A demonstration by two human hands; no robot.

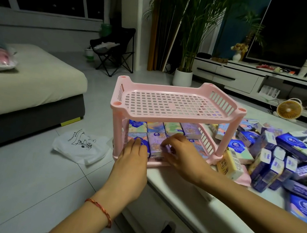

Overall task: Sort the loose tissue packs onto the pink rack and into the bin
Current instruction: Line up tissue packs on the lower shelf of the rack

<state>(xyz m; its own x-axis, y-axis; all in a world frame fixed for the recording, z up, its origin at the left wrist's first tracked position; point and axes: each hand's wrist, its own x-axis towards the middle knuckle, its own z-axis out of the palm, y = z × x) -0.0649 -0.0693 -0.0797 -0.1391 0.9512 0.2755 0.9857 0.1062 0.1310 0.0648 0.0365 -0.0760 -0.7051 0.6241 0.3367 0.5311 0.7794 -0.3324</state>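
Head view: the pink rack (176,107) stands in the middle of the frame on the near left corner of a white tabletop (179,183). Its long side runs left to right and its top shelf is bare grid. The lower shelf holds tissue packs in two rows, a back row (172,128) and a front row. Each pack lies flat, with its long axis running from the near edge toward the rear of the rack.

The left hand (131,157) reaches in from the lower middle, a red string bracelet (101,208) on its wrist. Its fingers are straight and close together, lying flat on a blue-fronted pack (139,140) at the left end of the front row. The right hand (181,153) comes in from the lower right with bent fingers, their tips on a lilac pack (155,147) just beside it. Whether it grips that pack or only presses on it cannot be told.

Loose tissue packs (277,154) lie heaped every way at the right of the frame, a yellow pack (229,163) nearest the rack's front leg. On the floor at lower left lies a white plastic bag (81,146).
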